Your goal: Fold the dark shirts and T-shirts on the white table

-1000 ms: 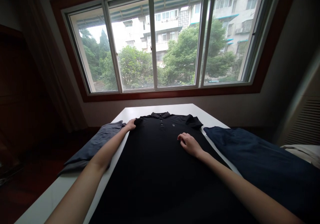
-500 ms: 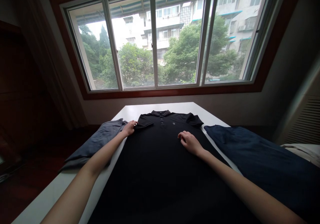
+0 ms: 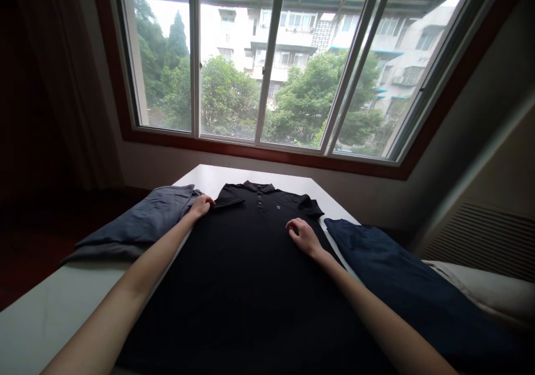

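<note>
A black polo shirt [image 3: 246, 274] lies front up, spread over the white table [image 3: 62, 302], with its collar at the far end and a small light logo on the chest. At the shirt's left sleeve edge is my left hand [image 3: 202, 205], its fingers closed on the cuff. My right hand [image 3: 306, 237] is over the right side of the chest, fingers loosely bent with a gap by the thumb and nothing in them. Whether it touches the cloth I cannot tell.
Grey folded clothing [image 3: 137, 219] lies at the table's left edge. Dark blue clothing [image 3: 388, 269] lies along the right side, with pale cloth [image 3: 493, 288] beyond it. A window [image 3: 267, 68] with a brown frame stands behind the table, and a louvred panel [image 3: 480, 235] is at right.
The view has tilted and shifted, so the shirt and table appear further left. My left hand stays at the sleeve; my right hand remains over the chest with little change.
</note>
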The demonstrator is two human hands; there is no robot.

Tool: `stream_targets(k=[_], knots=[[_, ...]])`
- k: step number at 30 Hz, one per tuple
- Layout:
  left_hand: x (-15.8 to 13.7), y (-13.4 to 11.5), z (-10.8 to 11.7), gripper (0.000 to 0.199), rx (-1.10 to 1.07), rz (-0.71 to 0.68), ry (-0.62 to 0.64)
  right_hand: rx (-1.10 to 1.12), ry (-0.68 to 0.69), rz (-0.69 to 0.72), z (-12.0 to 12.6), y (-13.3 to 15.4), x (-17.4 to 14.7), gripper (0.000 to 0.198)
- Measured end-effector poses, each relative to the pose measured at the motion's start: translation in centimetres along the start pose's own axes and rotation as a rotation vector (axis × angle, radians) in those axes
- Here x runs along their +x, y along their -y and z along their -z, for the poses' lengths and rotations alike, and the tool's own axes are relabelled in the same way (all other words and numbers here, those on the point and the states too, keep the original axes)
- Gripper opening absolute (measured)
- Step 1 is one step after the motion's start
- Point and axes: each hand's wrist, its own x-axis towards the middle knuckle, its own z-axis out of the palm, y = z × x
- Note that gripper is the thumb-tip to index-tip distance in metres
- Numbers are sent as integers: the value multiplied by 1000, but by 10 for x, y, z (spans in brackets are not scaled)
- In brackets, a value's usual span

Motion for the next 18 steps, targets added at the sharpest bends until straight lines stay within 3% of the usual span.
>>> stream_targets(k=[3, 7, 10, 14, 18], knots=[[-1, -1, 0, 36, -4, 10, -14, -155, -34, -125, 18, -20, 23, 18], [-3, -3, 2, 33, -6, 8, -20, -404, 6, -484, 43, -57, 54, 25], [-5, -5, 3, 32, -8, 3, -23, -441, 32, -675, 50, -78, 65, 29], [-8, -8, 5, 33, -7, 3, -28, -439, 23, -751, 46, -91, 67, 35], [-9, -11, 7, 35, 7, 2, -30, -366, 16, -709, 45, -99, 71, 25]])
